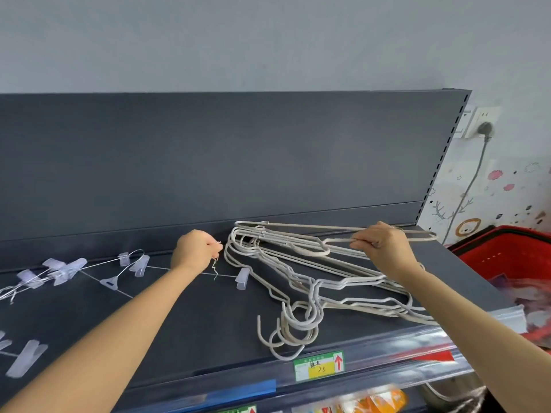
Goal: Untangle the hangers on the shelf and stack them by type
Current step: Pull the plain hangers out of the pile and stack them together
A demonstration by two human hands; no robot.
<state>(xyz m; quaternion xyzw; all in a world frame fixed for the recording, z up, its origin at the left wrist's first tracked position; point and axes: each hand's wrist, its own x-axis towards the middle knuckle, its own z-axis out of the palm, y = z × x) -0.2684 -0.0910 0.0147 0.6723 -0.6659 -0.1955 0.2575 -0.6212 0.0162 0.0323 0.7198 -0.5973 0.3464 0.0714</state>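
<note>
A pile of white coated-wire hangers [301, 293] is lying near right on the dark grey metal shelf [193, 323], with thin wire hangers with clear plastic clips [68, 269] lying left. Farther back, the left hand [195, 248] is pinching one clip hanger's twisted neck [215, 265]. The right hand [384, 244] is gripping a raised white hanger [313, 225] in curled fingers.

Single head view, looking forward-down, close over dark shelf [185, 323].

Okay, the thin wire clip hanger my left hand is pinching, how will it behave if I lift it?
Probably light and springy: the clip hanger is very thin wire, so it may flex under the left hand. Its plastic clips likely dangle and slide. It lies right beside the white hanger pile, so it could snag.
</note>
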